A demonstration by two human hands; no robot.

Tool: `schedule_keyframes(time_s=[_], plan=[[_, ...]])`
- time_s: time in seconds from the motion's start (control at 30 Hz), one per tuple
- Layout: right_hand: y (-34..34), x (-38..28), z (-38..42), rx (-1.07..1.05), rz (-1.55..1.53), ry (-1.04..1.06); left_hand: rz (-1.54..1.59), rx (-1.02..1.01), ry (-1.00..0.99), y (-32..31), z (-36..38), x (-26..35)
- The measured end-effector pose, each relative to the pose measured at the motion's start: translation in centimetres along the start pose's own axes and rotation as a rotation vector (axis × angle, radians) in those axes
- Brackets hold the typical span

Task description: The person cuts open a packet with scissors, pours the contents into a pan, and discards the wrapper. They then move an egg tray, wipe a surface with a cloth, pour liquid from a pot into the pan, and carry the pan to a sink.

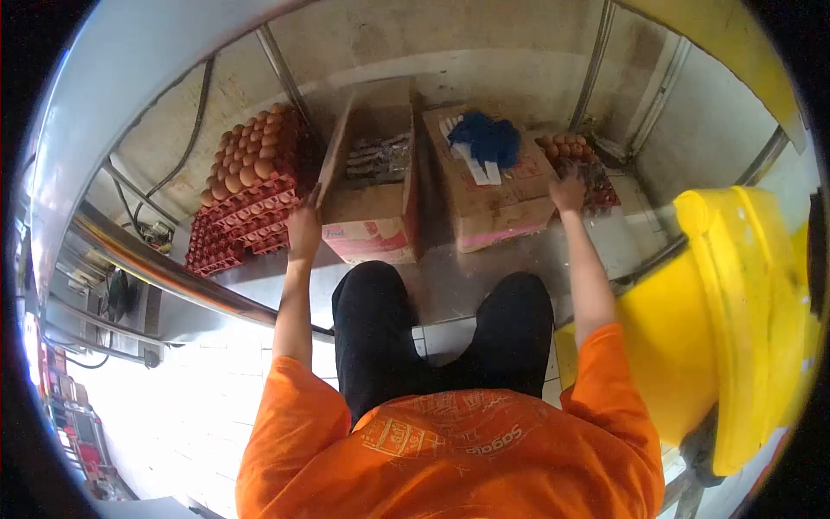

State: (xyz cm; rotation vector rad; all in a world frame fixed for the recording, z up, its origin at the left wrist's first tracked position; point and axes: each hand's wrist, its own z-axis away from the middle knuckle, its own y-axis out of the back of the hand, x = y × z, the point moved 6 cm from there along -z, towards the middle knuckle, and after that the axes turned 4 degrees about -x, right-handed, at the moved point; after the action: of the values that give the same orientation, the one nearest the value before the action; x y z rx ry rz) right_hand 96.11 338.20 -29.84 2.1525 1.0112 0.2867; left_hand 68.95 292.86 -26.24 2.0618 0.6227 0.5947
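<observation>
My left hand (pixel 303 228) is at the left side of an open cardboard box (pixel 369 208), beside stacked red egg trays (pixel 251 227). Its visible fingers look stretched along the box side. Wrapped packets (pixel 379 160) lie inside that box. My right hand (pixel 568 192) is by the right side of a second cardboard box (pixel 497 214), fingers apart and a little blurred. On top of this box rest a blue cloth-like bundle (pixel 486 140) and a white item (pixel 481 169). Brown eggs (pixel 245 156) fill the top of the left stack.
More eggs (pixel 567 145) sit in a red tray beyond my right hand. A large yellow plastic bin (pixel 735 303) stands close on my right. Metal rails (pixel 173 259) run along the left, and a stained wall (pixel 493 52) is behind the boxes.
</observation>
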Motion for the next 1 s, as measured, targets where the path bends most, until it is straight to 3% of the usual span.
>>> schedule_keyframes(time_s=[0.07,0.13,0.2,0.27,0.3,0.33,0.4,0.43,0.47,0.53,0.63,0.67,0.7,0.73,0.8,0.87,0.9,0.97,1.0], plan=[[-6.0,4.1,1.8,-0.584,-0.421,-0.442,-0.053,-0.047,0.007,0.4,-0.6,2.7],[-7.3,4.4,2.7,-0.624,-0.518,-0.506,-0.344,-0.239,-0.011,-1.1,-0.4,4.5],[-8.1,4.1,3.7,-0.674,-0.615,-0.566,-0.397,-0.221,-0.033,-1.7,0.5,5.3],[-8.5,4.2,4.5,-0.650,-0.894,-0.764,-0.207,-0.296,-0.054,-1.0,0.8,6.1],[-8.4,4.2,4.9,-0.650,-0.890,-0.767,0.048,-0.336,-0.062,-0.3,0.8,6.4],[-7.9,4.1,4.9,-0.552,-0.914,-0.711,0.053,-0.336,-0.067,-0.4,0.9,6.0],[-7.8,4.1,4.4,-0.436,-0.933,-0.661,0.166,-0.362,-0.244,-1.3,0.9,4.7],[-8.7,4.2,4.3,-0.486,-0.844,-0.653,0.076,-0.360,-0.416,-3.7,1.2,2.3],[-8.4,4.3,4.7,-0.538,-0.751,-0.653,0.083,-0.366,-0.442,-3.0,1.0,3.7],[-7.5,3.8,5.2,-0.508,-0.737,-0.746,0.139,-0.434,-0.157,-1.5,0.3,4.6],[-12.6,5.7,6.3,-0.305,-0.818,-0.647,0.296,-0.366,-0.255,-0.9,-0.6,5.8],[-11.5,5.4,6.3,-0.291,-0.813,-0.666,0.361,-0.354,-0.291,-1.1,-0.8,5.2],[-9.9,4.3,6.2,-0.317,-0.826,-0.655,0.129,-0.393,-0.353,-3.5,-0.7,3.0],[-8.8,4.0,6.1,-0.342,-0.838,-0.643,0.128,-0.399,-0.374,-3.0,-0.9,3.7],[-10.8,6.0,7.6,-0.309,-0.683,-0.782,0.562,-0.514,-0.029,-2.2,-1.4,3.8],[-8.5,5.1,6.4,-0.260,-0.661,-0.536,0.464,-0.495,-0.147,-2.3,-1.8,4.2],[-9.8,6.1,6.7,-0.246,-0.670,-0.556,0.362,-0.469,-0.253,-2.1,-2.1,4.3],[-17.2,10.0,8.2,-0.221,-1.222,-0.789,0.298,-0.471,-0.261,-2.6,-1.3,3.4],[-15.1,9.9,7.6,-0.185,-1.239,-0.806,0.249,-0.470,-0.246,-3.1,-0.7,2.6]])
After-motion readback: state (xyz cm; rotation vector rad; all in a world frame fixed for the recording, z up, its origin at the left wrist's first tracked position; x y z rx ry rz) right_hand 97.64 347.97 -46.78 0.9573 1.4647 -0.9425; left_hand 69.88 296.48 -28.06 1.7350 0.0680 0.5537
